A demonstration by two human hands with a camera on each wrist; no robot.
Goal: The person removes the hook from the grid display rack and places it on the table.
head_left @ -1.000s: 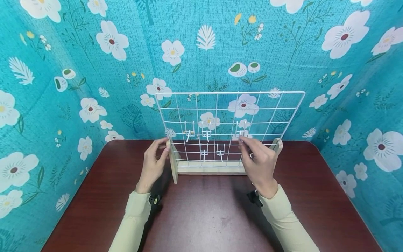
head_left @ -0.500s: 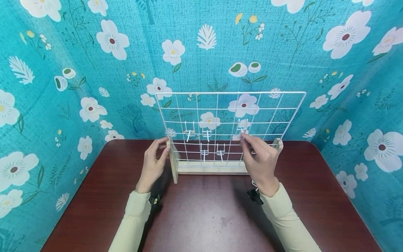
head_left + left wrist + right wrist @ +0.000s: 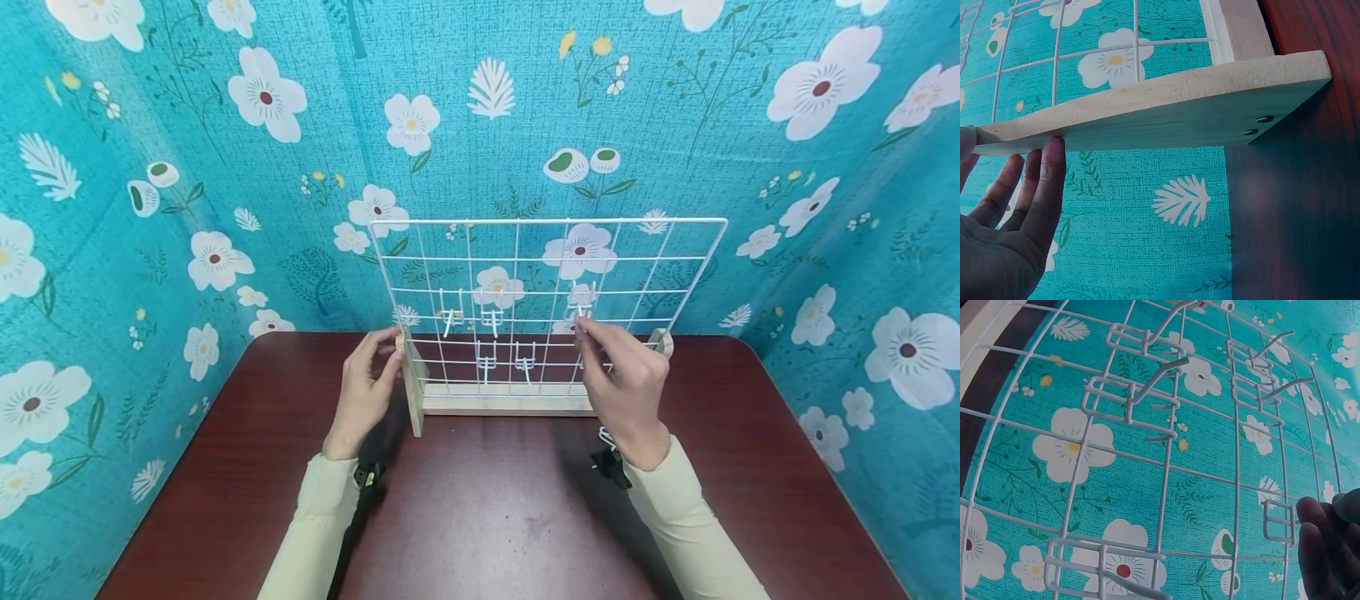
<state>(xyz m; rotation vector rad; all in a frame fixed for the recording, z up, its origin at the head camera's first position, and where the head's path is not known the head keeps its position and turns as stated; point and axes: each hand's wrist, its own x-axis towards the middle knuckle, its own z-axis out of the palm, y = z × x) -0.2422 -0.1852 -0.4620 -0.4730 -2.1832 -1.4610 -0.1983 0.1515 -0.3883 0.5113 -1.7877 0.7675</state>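
Note:
A white wire grid panel (image 3: 517,260) stands upright in a pale wooden stand (image 3: 510,406). At the left, my left hand (image 3: 367,387) holds the stand's side post (image 3: 1147,103), fingertips against its outer face and thumb at its top end. My right hand (image 3: 626,383) pinches the prong of a white wire hook (image 3: 581,298) at the grid's right part. In the right wrist view this hook's rectangular back (image 3: 1279,521) overlaps the grid wires, and the fingertips (image 3: 1310,512) are right beside it.
Several more white hooks hang on the grid, among them an upper left hook (image 3: 450,318) and a lower hook (image 3: 524,360). Dark red table (image 3: 480,500) underneath; teal flowered cloth (image 3: 315,167) surrounds it at the back and sides.
The right hand has shifted slightly right, and the pinched hook now sits a little higher against the grid. The left hand stays on the side post.

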